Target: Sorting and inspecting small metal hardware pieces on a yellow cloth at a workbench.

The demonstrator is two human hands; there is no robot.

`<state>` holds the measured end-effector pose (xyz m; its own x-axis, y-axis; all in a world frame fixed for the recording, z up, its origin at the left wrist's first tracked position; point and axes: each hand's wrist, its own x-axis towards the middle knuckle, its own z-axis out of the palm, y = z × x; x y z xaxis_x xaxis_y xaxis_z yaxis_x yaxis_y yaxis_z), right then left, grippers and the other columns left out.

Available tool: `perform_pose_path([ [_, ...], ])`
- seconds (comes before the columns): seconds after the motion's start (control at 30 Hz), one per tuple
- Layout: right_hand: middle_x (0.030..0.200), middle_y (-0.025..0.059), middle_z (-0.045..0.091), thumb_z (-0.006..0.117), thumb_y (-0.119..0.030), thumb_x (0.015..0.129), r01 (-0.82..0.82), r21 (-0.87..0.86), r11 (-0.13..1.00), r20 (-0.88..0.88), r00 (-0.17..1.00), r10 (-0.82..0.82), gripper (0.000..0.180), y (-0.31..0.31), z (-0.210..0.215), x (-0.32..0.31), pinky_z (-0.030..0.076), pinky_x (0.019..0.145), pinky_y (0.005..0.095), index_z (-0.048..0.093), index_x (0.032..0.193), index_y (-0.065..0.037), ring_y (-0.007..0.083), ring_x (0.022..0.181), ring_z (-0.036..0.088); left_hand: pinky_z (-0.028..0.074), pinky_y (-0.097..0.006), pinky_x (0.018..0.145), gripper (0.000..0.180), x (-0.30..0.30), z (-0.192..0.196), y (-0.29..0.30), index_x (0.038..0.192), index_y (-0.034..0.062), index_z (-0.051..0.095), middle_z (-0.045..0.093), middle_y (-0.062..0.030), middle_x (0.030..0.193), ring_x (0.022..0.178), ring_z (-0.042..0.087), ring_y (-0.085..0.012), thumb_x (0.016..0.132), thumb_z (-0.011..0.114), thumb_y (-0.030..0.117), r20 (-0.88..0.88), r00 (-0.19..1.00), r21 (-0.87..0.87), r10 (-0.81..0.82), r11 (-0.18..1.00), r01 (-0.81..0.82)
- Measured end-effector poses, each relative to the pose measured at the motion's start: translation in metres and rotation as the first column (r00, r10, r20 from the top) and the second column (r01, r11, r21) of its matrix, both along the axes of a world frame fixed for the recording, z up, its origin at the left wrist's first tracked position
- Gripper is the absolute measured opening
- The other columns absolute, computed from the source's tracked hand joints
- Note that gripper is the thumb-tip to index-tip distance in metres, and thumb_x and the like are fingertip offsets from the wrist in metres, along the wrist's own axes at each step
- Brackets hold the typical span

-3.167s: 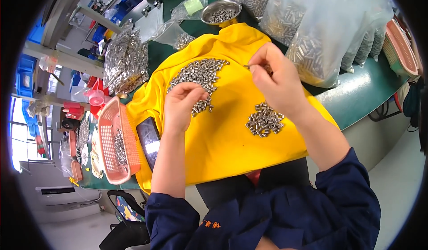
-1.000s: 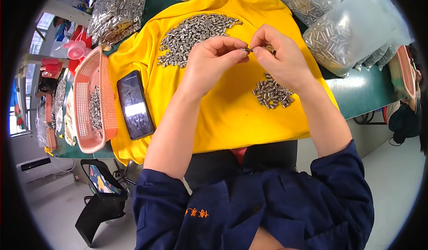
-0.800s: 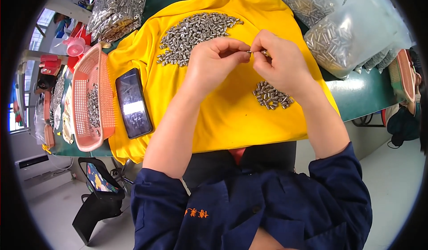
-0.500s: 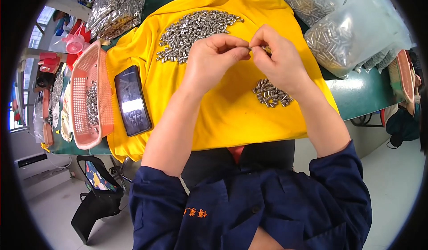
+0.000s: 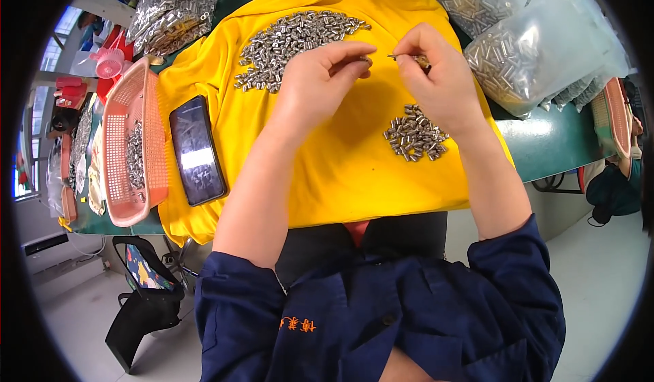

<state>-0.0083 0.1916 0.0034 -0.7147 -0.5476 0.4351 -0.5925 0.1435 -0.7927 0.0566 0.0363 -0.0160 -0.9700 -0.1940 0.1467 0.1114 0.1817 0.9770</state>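
My left hand (image 5: 315, 85) is closed in a pinch, with a small metal cylinder (image 5: 366, 59) showing at its fingertips. Across a narrow gap, my right hand (image 5: 444, 85) grips a thin tool with a brass-coloured body (image 5: 422, 62); its slim dark tip points left toward the left hand. Both hands hover over a yellow cloth (image 5: 327, 177). Beyond the left hand spreads a large pile of small silver metal cylinders (image 5: 293, 38). A smaller pile of similar cylinders (image 5: 414, 135) lies below my right hand.
A smartphone (image 5: 197, 151) rests on the cloth at left, beside a pink plastic basket (image 5: 160, 171) holding more metal parts. Clear bags of metal parts (image 5: 507, 58) crowd the right back; another bag (image 5: 174, 14) stands at the back left. The green table (image 5: 545, 147) shows at right.
My hands, touching at the fingertips before, have moved apart. The thin tip of the tool in my right hand is now visible, as is the cylinder in my left.
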Motion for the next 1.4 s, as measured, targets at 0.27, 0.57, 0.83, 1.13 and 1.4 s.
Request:
perform_pose_path([
  [0.27,0.066,0.0036,0.051,0.049,-0.007,0.073,-0.031,-0.025,0.999,0.077,0.997,0.032,0.007,0.002,0.001,0.001,0.038,0.051,0.0232,0.048,0.079,-0.003,0.0101,0.056,0.045,0.045,-0.02,0.064,0.016,-0.001,-0.002,0.0,0.094,0.0001,0.059,0.061,-0.0051,0.08,0.072,0.057,-0.0092,0.079,0.056,0.005,0.028,0.999,0.098,0.016,0.995,-0.019],
  [0.57,0.068,0.0027,0.051,0.049,-0.006,0.074,-0.105,-0.065,0.992,0.138,0.984,0.113,0.006,0.001,0.0,0.002,0.038,0.055,0.0215,0.048,0.078,-0.002,0.0087,0.061,0.045,0.049,-0.028,0.073,0.014,0.003,-0.001,0.002,0.096,0.0033,0.054,0.059,-0.0065,0.087,0.079,0.057,-0.0147,0.082,0.052,0.005,0.042,0.971,0.68,-0.237,0.718,0.146],
  [0.83,0.068,0.004,0.052,0.049,-0.005,0.074,-0.103,-0.044,0.994,0.144,0.984,0.108,0.006,0.002,0.005,0.004,0.04,0.055,0.0223,0.048,0.078,-0.002,0.0098,0.061,0.048,0.049,-0.03,0.075,0.012,0.003,-0.001,0.004,0.094,0.0031,0.054,0.059,-0.0079,0.087,0.079,0.058,-0.0156,0.083,0.051,0.005,0.026,0.969,0.678,-0.244,0.717,0.163],
  [1.13,0.066,0.0057,0.052,0.05,-0.005,0.073,-0.09,-0.029,0.995,0.075,0.993,0.092,0.006,0.002,0.005,0.005,0.04,0.054,0.024,0.048,0.078,-0.002,0.0127,0.06,0.049,0.051,-0.027,0.071,0.009,0.002,-0.001,0.006,0.089,-0.0002,0.055,0.059,-0.0088,0.083,0.075,0.06,-0.0162,0.08,0.054,0.003,-0.018,0.973,0.731,-0.23,0.661,0.17],
  [1.4,0.062,0.0063,0.051,0.05,-0.006,0.074,-0.061,0.068,0.996,-0.058,0.996,0.065,0.007,0.002,0.002,0.005,0.04,0.052,0.0257,0.047,0.077,-0.002,0.0159,0.055,0.049,0.05,-0.024,0.069,0.009,0.003,0.001,0.008,0.087,-0.0026,0.057,0.061,-0.0096,0.082,0.074,0.061,-0.0162,0.077,0.056,-0.002,-0.003,0.994,0.504,-0.105,0.859,0.092],
])
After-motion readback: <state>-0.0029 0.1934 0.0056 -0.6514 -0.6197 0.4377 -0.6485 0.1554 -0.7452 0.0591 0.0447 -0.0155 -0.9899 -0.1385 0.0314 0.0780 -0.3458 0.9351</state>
